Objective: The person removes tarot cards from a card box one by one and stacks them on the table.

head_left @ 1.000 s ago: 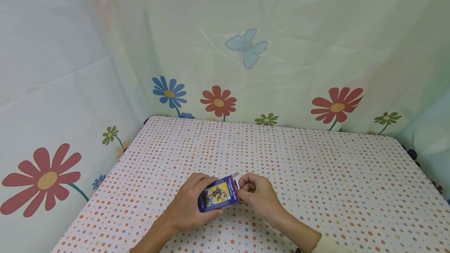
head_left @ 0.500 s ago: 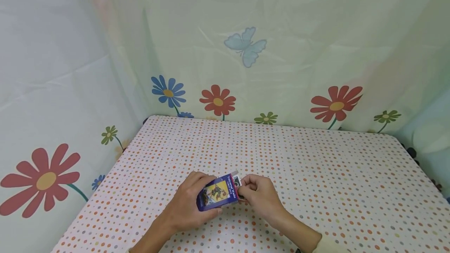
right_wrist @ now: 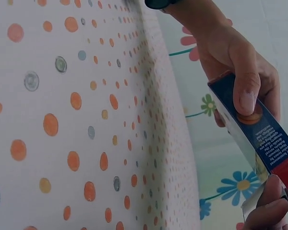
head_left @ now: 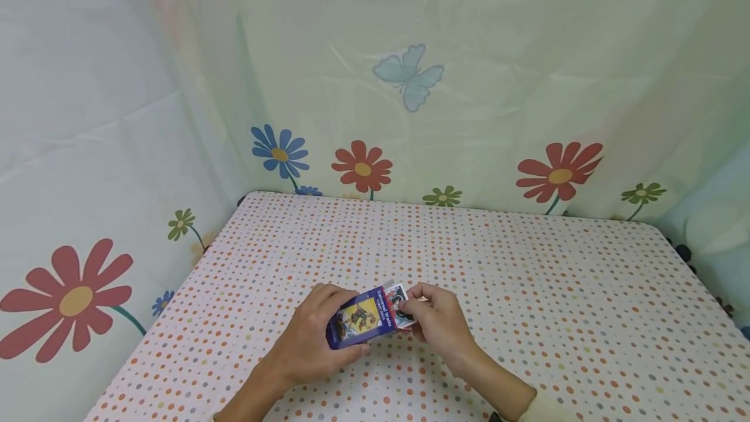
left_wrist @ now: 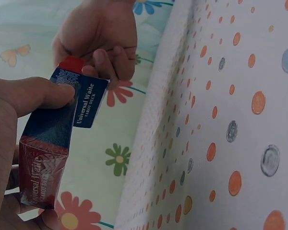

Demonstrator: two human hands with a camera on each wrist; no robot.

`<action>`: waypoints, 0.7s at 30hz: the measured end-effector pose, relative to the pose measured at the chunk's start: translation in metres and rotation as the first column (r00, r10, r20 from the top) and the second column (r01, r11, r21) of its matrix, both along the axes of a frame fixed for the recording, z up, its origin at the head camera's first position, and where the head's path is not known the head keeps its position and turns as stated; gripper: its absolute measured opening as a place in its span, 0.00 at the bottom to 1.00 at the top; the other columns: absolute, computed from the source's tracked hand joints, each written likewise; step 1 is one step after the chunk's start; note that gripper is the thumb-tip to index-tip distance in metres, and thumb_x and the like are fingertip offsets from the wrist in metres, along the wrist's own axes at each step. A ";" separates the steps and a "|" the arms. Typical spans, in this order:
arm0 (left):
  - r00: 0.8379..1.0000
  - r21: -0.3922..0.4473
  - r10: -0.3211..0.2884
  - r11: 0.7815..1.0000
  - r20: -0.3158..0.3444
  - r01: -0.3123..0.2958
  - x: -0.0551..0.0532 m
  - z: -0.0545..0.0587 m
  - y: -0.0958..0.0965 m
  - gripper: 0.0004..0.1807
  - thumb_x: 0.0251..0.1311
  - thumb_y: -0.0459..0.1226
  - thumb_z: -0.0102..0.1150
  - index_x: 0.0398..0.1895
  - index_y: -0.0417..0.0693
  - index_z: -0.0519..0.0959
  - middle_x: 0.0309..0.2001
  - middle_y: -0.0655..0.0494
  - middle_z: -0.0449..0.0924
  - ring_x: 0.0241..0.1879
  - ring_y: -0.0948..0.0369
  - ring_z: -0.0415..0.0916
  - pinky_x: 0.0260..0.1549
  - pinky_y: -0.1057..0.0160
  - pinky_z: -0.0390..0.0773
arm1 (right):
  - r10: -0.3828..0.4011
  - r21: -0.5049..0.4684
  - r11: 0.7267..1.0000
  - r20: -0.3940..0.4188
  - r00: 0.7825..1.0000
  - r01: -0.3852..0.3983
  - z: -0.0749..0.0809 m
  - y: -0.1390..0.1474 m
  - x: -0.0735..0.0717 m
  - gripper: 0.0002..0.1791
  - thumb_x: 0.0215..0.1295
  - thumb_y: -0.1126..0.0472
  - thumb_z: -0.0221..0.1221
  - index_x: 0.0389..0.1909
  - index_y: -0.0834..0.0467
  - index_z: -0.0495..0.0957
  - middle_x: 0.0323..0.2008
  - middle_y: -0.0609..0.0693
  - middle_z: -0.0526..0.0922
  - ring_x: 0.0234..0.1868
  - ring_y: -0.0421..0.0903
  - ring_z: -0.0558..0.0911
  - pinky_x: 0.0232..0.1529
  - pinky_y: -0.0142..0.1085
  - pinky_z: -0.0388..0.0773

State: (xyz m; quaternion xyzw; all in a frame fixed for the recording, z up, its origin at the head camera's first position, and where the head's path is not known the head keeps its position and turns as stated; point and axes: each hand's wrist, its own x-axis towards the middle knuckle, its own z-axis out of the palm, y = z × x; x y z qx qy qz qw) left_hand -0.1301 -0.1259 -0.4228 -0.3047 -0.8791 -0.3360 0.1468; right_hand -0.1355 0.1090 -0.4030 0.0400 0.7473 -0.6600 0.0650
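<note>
Above the near middle of the dotted worktop (head_left: 527, 279), the left hand (head_left: 307, 344) has its fingers curled round the blue tarot box (head_left: 360, 318), spread to its width. At the box's right end, the fingers of the right hand (head_left: 442, 327) pinch a picture card (head_left: 396, 296) jutting partly out, hiding its right edge. A flowered backdrop (head_left: 498, 51) walls the far and left sides; a dark ball (head_left: 683, 253) sits beside the worktop's right edge.
</note>
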 end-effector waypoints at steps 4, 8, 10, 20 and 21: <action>1.000 0.001 -0.008 1.000 -0.014 0.009 -0.001 -0.001 0.000 0.38 0.45 0.51 0.80 0.61 0.52 0.77 0.54 0.65 0.74 0.48 0.69 0.68 0.43 0.65 0.77 | -0.015 0.004 1.000 0.010 1.000 0.015 0.001 -0.001 -0.002 0.03 0.63 0.67 0.58 0.33 0.64 0.78 0.20 0.54 0.83 0.15 0.41 0.68 0.17 0.28 0.65; 1.000 0.009 -0.007 1.000 -0.022 0.007 -0.001 -0.002 -0.001 0.38 0.45 0.51 0.81 0.61 0.52 0.77 0.53 0.66 0.74 0.47 0.69 0.68 0.42 0.66 0.76 | -0.030 -0.008 1.000 0.010 1.000 0.030 0.003 0.000 -0.004 0.04 0.61 0.67 0.59 0.32 0.65 0.78 0.19 0.53 0.82 0.14 0.40 0.66 0.16 0.28 0.63; 1.000 0.016 -0.002 1.000 -0.028 0.002 -0.001 -0.002 -0.001 0.38 0.43 0.50 0.81 0.61 0.52 0.78 0.53 0.66 0.74 0.47 0.69 0.68 0.42 0.66 0.77 | -0.036 -0.019 0.999 0.003 0.999 0.036 0.003 0.001 -0.005 0.04 0.61 0.66 0.59 0.32 0.65 0.79 0.19 0.52 0.81 0.14 0.39 0.64 0.15 0.28 0.61; 1.000 0.025 0.015 1.000 -0.020 -0.014 -0.001 -0.001 0.000 0.39 0.42 0.50 0.82 0.60 0.51 0.78 0.53 0.65 0.75 0.47 0.68 0.69 0.41 0.66 0.77 | -0.057 -0.070 0.996 0.012 0.998 0.058 0.000 0.007 -0.010 0.05 0.64 0.67 0.57 0.34 0.66 0.78 0.18 0.49 0.75 0.14 0.39 0.61 0.16 0.29 0.58; 1.000 0.026 0.015 1.000 -0.017 -0.014 -0.001 -0.001 0.000 0.39 0.42 0.49 0.82 0.60 0.51 0.78 0.53 0.65 0.75 0.47 0.68 0.69 0.41 0.66 0.77 | -0.061 -0.070 0.996 0.014 0.998 0.062 0.000 0.007 -0.010 0.05 0.64 0.67 0.57 0.34 0.66 0.78 0.18 0.49 0.75 0.14 0.39 0.61 0.16 0.29 0.58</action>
